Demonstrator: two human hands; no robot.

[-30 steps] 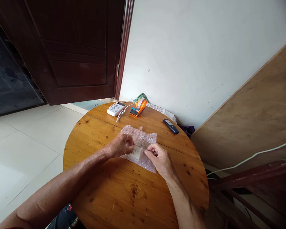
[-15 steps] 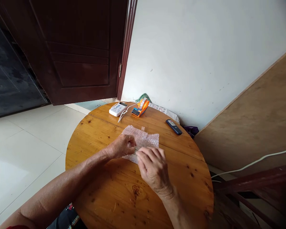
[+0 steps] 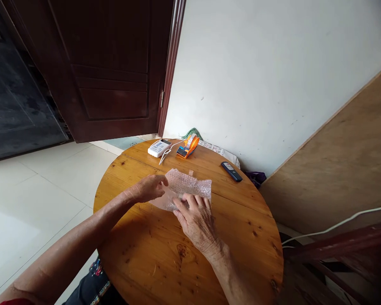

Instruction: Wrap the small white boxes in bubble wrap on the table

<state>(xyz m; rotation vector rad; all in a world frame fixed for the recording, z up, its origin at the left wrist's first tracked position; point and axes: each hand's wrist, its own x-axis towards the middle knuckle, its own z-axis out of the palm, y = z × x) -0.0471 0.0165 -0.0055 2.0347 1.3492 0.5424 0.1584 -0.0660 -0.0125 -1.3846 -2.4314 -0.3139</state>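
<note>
A pinkish, clear sheet of bubble wrap point(image 3: 189, 184) lies crinkled on the round wooden table point(image 3: 139, 254). My left hand point(image 3: 150, 188) is over the wrap's left edge, its fingers bent with a gap to the thumb and nothing visible between them. On the wrap's near right part rests my right hand point(image 3: 197, 217), fingers apart and slightly bent. What lies under the right fingers is partly hidden. A small piece of tape point(image 3: 191, 173) sticks out at the wrap's far edge.
Toward the table's back stand a white box-like device point(image 3: 158, 148) with a white cable point(image 3: 166, 154) and an orange tape dispenser point(image 3: 188, 147). A dark remote control point(image 3: 231, 171) lies at the right rear. Beyond are a white wall point(image 3: 257, 76) and a dark red door point(image 3: 114, 63).
My left hand has moved left, away from my right hand, and its fingers have loosened. My right hand has opened and lowered onto the bubble wrap, whose left part now lies spread wider.
</note>
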